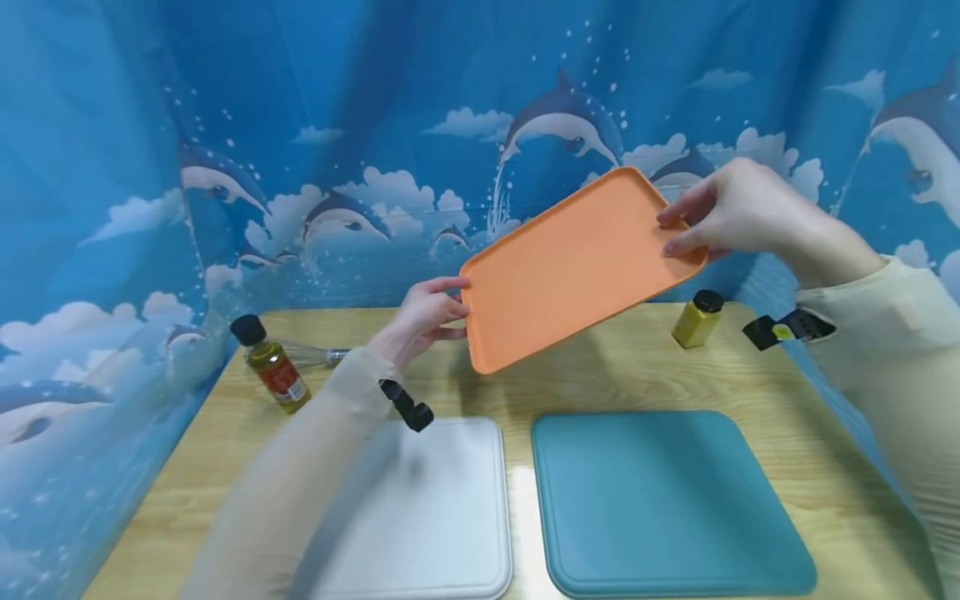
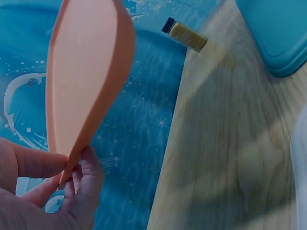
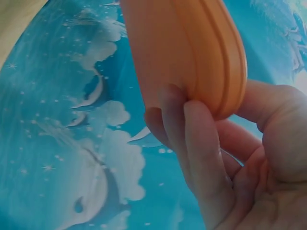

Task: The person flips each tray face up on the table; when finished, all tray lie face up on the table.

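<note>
You've got an orange rectangular plastic-looking tray (image 1: pixel 573 271) up over the wood-grain table's (image 1: pixel 615 383) far side, L hand (image 1: pixel 429 319) pinching left end, R hand (image 1: pixel 738 212) higher right end; prob. 2-hand hold step, next move likely needs tilt ctrl.

Worktop, pale wood grain: five items resting on surface.
The pale yellow wood-grain worktop (image 1: pixel 622 358) bears, at front, a smooth white rounded-corner rectangular tray (image 1: pixel 442 517), partly hidden by a sleeve, and right of it, apart, a smooth teal rounded-corner rectangular tray (image 1: pixel 667 500). Back left: a black-capped, red-labelled bottle of yellow liquid (image 1: pixel 279 375) beside a silvery wire whisk (image 1: pixel 336 357). Back right: a small black-lidded yellow container (image 1: pixel 697 321).
</note>
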`<state>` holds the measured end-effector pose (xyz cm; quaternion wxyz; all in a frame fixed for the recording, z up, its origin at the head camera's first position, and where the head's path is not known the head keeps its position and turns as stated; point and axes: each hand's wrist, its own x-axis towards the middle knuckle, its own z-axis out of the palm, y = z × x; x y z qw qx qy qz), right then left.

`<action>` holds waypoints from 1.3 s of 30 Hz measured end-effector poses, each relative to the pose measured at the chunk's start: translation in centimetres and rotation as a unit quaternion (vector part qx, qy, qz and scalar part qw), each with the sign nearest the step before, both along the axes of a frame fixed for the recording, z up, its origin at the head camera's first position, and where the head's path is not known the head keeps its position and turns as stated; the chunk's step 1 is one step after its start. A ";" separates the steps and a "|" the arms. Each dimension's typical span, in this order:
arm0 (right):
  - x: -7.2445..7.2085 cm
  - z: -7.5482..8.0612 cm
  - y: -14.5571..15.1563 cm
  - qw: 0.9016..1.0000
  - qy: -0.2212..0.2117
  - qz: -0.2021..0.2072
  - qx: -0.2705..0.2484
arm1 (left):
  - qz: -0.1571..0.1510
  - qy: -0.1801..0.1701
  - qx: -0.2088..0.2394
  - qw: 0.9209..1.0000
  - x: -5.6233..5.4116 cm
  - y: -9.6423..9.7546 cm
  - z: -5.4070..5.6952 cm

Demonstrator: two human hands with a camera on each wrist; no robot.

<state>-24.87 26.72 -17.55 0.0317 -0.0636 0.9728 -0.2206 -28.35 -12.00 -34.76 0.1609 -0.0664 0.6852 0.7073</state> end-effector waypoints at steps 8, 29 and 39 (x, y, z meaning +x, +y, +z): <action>-1.3 -4.4 1.8 0.994 -0.065 0.033 -0.078 | -0.021 -0.001 -0.067 0.998 -0.2 -2.1 1.2; -3.7 -19.0 0.7 0.949 -0.226 0.025 -0.219 | -0.057 -0.021 -0.196 0.979 -3.3 -3.6 -1.4; -3.9 -22.0 -2.4 0.957 -0.239 0.014 -0.166 | -0.067 -0.036 -0.257 0.963 -4.1 -4.0 -4.3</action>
